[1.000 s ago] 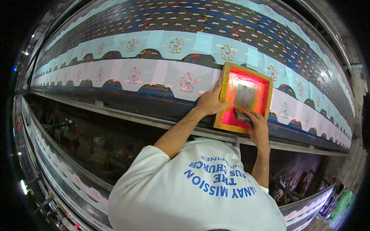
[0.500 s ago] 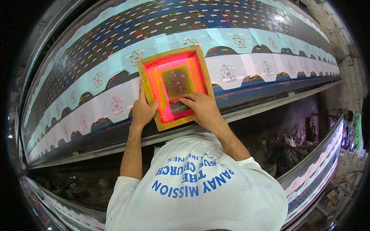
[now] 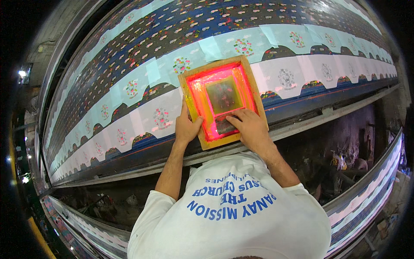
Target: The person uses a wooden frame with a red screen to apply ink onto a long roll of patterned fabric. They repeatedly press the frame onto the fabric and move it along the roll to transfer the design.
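Note:
A wooden screen-printing frame (image 3: 215, 67) with a bright pink and orange inner border lies tilted over a white cut fabric piece on a long table. Inside it, the olive mesh window (image 3: 224, 96) shows a faint design. My left hand (image 3: 187, 127) grips the frame's lower left side, thumb over the rim and fingers along the outer edge. Within the lower part of the frame, my right hand (image 3: 252, 126) is closed on a dark squeegee (image 3: 225, 126), just below the mesh window. The fingers partly cover it.
White fabric pieces (image 3: 286, 80) with printed designs run along the table's near side. Behind them is a row of light blue pieces (image 3: 164, 69), then a dark patterned surface (image 3: 189, 28). A ledge (image 3: 302, 128) borders the table. Another printed table (image 3: 366, 194) stands at lower right.
The whole view has shifted, so the table, frame and hands appear farther right. Both hands keep their places on the frame and squeegee; the squeegee sits slightly lower against the mesh window.

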